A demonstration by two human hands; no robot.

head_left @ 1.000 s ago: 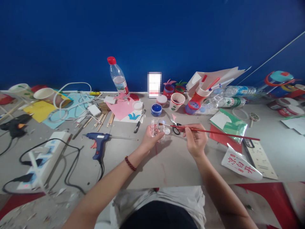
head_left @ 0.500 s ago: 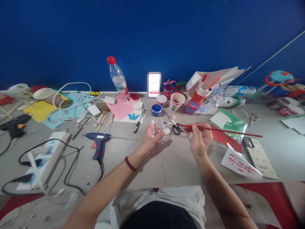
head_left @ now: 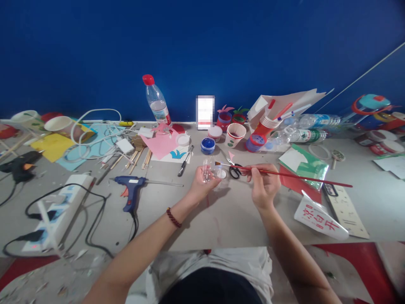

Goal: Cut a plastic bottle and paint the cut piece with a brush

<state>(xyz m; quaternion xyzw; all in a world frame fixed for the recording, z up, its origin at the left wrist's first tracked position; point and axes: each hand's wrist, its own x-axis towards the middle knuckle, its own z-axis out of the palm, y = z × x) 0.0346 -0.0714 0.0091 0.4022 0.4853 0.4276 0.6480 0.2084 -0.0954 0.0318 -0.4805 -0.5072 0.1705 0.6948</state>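
Just above the counter (head_left: 228, 215), the left hand (head_left: 201, 186) is closed round a small clear plastic cup (head_left: 207, 169) and the right hand (head_left: 264, 185) pinches a red paintbrush (head_left: 284, 174), bristles beside the rim; it looks like brush-to-cup work, calling for a short, steady dab.

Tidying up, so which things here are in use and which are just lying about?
In use: clear jar in left hand, red paintbrush in right hand.
Lying about: blue glue gun, scissors, black pen, water bottle, power strip.
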